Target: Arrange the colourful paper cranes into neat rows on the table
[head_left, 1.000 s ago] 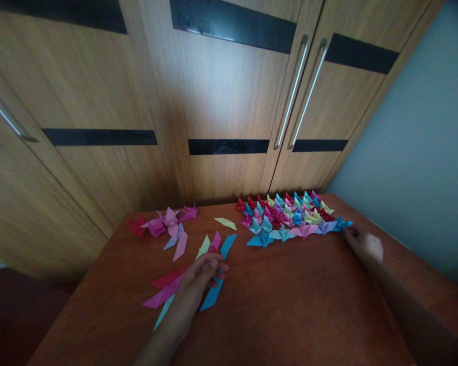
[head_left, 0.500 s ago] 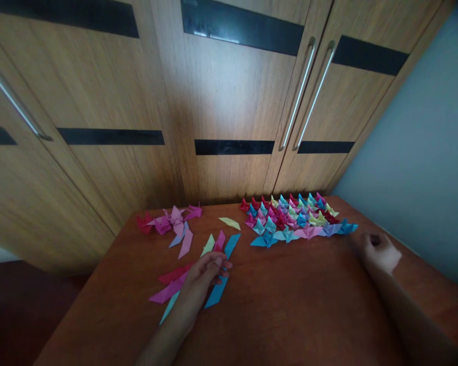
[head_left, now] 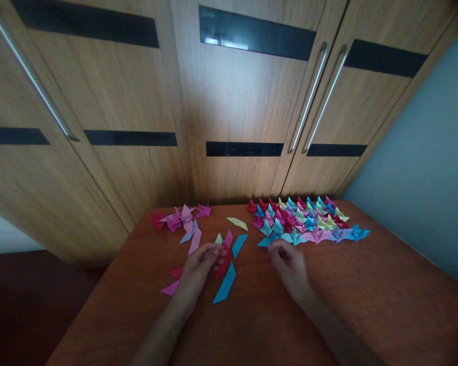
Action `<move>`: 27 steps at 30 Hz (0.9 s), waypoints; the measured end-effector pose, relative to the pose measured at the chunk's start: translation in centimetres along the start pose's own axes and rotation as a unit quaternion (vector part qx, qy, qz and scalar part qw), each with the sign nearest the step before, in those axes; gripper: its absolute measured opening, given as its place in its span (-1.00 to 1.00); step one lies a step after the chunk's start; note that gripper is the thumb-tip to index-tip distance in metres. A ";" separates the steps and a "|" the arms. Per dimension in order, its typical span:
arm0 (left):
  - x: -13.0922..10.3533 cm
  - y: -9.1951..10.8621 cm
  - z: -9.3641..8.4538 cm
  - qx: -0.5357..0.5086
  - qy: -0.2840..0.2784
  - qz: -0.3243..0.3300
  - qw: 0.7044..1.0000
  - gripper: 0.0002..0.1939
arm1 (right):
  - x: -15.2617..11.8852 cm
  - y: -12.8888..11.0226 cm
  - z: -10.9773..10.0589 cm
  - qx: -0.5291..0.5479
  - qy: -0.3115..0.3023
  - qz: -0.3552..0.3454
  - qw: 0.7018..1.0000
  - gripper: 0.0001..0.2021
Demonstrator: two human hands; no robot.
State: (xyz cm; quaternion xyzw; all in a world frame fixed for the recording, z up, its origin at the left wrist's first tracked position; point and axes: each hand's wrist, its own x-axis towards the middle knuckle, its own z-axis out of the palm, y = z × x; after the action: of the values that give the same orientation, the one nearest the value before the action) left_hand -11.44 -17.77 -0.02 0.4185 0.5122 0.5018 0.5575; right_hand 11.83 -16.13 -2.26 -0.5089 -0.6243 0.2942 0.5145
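Observation:
My left hand point(head_left: 203, 264) is over the loose paper strips, its thumb and fingertips pinched together beside a red folded strip point(head_left: 224, 262). Whether it grips that strip is too small to tell. My right hand point(head_left: 290, 262) has its fingers curled together at the front left corner of the rows of folded paper pieces point(head_left: 299, 216), next to a blue piece point(head_left: 264, 242). What it holds, if anything, is hidden. Two blue strips point(head_left: 225, 284) lie between the hands. Magenta point(head_left: 170, 288) and crimson point(head_left: 176, 272) strips stick out left of my left hand.
Pink and red paper cranes point(head_left: 173, 221) sit at the back left of the wooden table point(head_left: 252, 330). A pale yellow strip point(head_left: 237, 223) lies near the back edge. Wooden cupboard doors point(head_left: 244, 96) stand behind the table, with a wall point(head_left: 423, 152) at the right.
My right hand has moved left from the table's right side to the front left of the rows. My left hand has closed its fingers more. The view has shifted slightly.

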 end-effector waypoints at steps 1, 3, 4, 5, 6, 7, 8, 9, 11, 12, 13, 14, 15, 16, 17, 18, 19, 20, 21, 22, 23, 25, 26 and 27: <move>0.1 0.1 -0.3 0.001 0.012 0.008 1.000 -0.71 | 0.1 -0.6 1.6 0.020 -0.033 0.017 0.999 -0.79; 0.5 0.3 -1.0 -0.006 0.035 0.023 0.999 -0.71 | 0.3 -1.0 4.2 0.046 -0.100 0.046 0.993 -0.81; 0.7 0.4 -1.4 -0.015 0.045 0.027 0.998 -0.71 | 0.3 -0.8 5.2 0.047 -0.113 0.057 0.991 -0.82; 1.0 0.5 -1.9 -0.027 0.058 0.031 0.997 -0.70 | 0.3 -0.6 5.9 0.042 -0.119 0.062 0.990 -0.83; 1.2 0.5 -2.4 -0.040 0.073 0.035 0.996 -0.70 | 0.3 -0.3 6.4 0.032 -0.118 0.059 0.991 -0.83; 1.5 0.6 -2.9 -0.053 0.093 0.039 0.994 -0.69 | 0.2 0.0 6.6 0.018 -0.116 0.051 0.992 -0.83; 1.8 0.6 -3.4 -0.064 0.115 0.045 0.990 -0.69 | 0.1 0.2 6.7 0.005 -0.117 0.040 0.992 -0.83; 2.0 0.6 -3.9 -0.073 0.138 0.052 0.986 -0.69 | -0.1 0.4 6.7 -0.005 -0.123 0.027 0.992 -0.84; 2.5 0.7 -4.9 -0.093 0.175 0.063 0.978 -0.67 | -0.4 0.6 6.4 -0.016 -0.135 0.009 0.991 -0.83; 2.8 0.7 -5.3 -0.102 0.186 0.067 0.975 -0.65 | -0.5 0.6 6.2 -0.017 -0.138 0.005 0.990 -0.82; 3.0 0.8 -5.7 -0.109 0.193 0.070 0.973 -0.62 | -0.6 0.6 6.1 -0.015 -0.139 0.004 0.990 -0.82; 3.3 0.8 -6.0 -0.114 0.197 0.073 0.971 -0.59 | -0.7 0.6 6.0 -0.014 -0.138 0.004 0.990 -0.82; 3.5 0.8 -6.3 -0.119 0.200 0.076 0.970 -0.56 | -0.7 0.6 6.0 -0.013 -0.137 0.005 0.990 -0.82; 3.8 0.8 -6.5 -0.123 0.203 0.078 0.968 -0.54 | -0.7 0.5 6.0 -0.011 -0.138 0.005 0.990 -0.82; 4.1 0.8 -6.7 -0.126 0.204 0.079 0.968 -0.53 | -0.7 0.5 5.9 -0.011 -0.141 0.004 0.990 -0.82; 4.4 0.7 -6.9 -0.127 0.203 0.080 0.968 -0.52 | -0.7 0.5 5.9 -0.011 -0.143 0.001 0.990 -0.83; 4.6 0.6 -7.0 -0.127 0.199 0.080 0.968 -0.52 | -0.6 0.5 6.0 -0.011 -0.144 -0.001 0.989 -0.83; 4.9 0.5 -7.1 -0.126 0.195 0.079 0.969 -0.53 | -0.6 0.5 6.0 -0.010 -0.145 -0.003 0.989 -0.83; 5.1 0.4 -7.2 -0.126 0.192 0.077 0.970 -0.55 | -0.6 0.6 6.0 -0.009 -0.144 -0.003 0.989 -0.82; 5.3 0.3 -7.3 -0.128 0.190 0.072 0.971 -0.57 | -0.6 0.6 6.0 -0.008 -0.145 -0.003 0.989 -0.82; 5.4 0.2 -7.4 -0.130 0.190 0.067 0.971 -0.59 | -0.6 0.6 6.0 -0.006 -0.146 -0.002 0.989 -0.82; 5.5 0.1 -7.5 -0.135 0.192 0.057 0.970 -0.64 | -0.6 0.7 6.0 -0.007 -0.149 0.001 0.989 -0.82; 5.5 0.1 -7.5 -0.137 0.194 0.054 0.970 -0.65 | -0.6 0.7 6.0 -0.008 -0.148 0.001 0.989 -0.82; 5.4 0.1 -7.5 -0.137 0.194 0.054 0.970 -0.66 | -0.7 0.7 6.0 -0.010 -0.146 0.001 0.989 -0.83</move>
State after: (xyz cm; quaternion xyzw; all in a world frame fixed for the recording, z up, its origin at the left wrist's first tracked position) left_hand -19.03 -12.79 -1.65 0.2595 0.5138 0.6681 0.4714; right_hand 6.36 -15.61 -4.88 -0.4662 -0.6949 0.3600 0.4124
